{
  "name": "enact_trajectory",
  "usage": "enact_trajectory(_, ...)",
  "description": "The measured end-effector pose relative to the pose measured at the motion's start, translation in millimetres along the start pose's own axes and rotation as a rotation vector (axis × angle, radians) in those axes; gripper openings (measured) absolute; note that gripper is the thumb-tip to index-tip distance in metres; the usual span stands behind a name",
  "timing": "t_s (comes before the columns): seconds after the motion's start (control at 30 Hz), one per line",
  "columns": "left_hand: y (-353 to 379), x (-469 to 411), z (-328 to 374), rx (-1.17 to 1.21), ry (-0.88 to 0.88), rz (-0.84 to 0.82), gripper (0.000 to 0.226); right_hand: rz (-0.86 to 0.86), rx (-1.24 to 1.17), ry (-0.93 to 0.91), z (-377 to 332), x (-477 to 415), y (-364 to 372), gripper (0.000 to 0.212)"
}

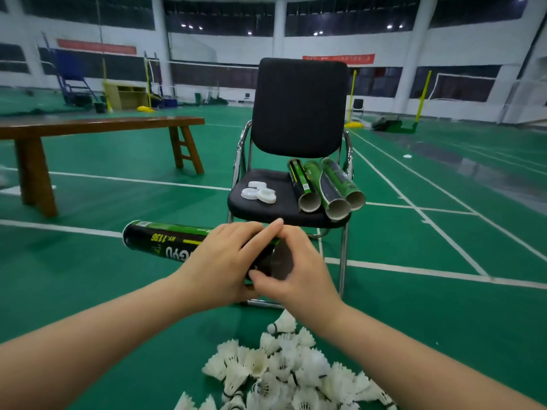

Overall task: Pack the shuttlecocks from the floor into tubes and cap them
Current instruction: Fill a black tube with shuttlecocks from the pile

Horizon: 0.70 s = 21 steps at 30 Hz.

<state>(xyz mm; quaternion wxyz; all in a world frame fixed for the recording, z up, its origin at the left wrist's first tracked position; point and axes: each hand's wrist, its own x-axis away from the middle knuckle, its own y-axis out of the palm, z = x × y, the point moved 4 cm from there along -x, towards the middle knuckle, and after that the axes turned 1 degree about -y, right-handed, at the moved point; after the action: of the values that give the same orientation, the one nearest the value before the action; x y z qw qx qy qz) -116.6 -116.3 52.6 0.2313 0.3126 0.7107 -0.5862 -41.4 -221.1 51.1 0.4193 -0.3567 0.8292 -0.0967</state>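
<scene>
I hold a black-and-green shuttlecock tube (165, 239) level in front of me, its far end pointing left. My left hand (219, 261) grips the tube near its right end. My right hand (296, 267) curls over that right end, thumb against the rim; whatever lies under the palm is hidden. A heap of white feather shuttlecocks (284, 371) lies on the green floor below my arms. Three more tubes (325, 184), open ends toward me, lie on the black chair seat (266, 207), beside three white caps (259, 192).
The chair (299, 108) stands directly ahead on metal legs. A wooden bench (97, 125) is at the left. White court lines cross the green floor, with net posts (423, 96) and other gear far behind.
</scene>
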Motion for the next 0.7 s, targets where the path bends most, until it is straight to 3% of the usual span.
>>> enact_trajectory(0.37, 53.7, 48.9, -29.7, 0.102, -0.258, -0.222, 0.086, -0.220, -0.004, 0.200, 53.8, -5.6, 56.6, 0.062)
enact_trajectory(0.57, 102.6, 105.8, -51.8, 0.030, -0.313, -0.428, 0.092, -0.359, 0.000, 0.253, 107.5, 12.1, 119.7, 0.032)
enact_trajectory(0.7, 128.8, 136.3, -61.9, 0.020, -0.351, -0.538, 0.092, -0.435, 0.027, 0.267, 136.6, 21.3, 153.7, 0.040)
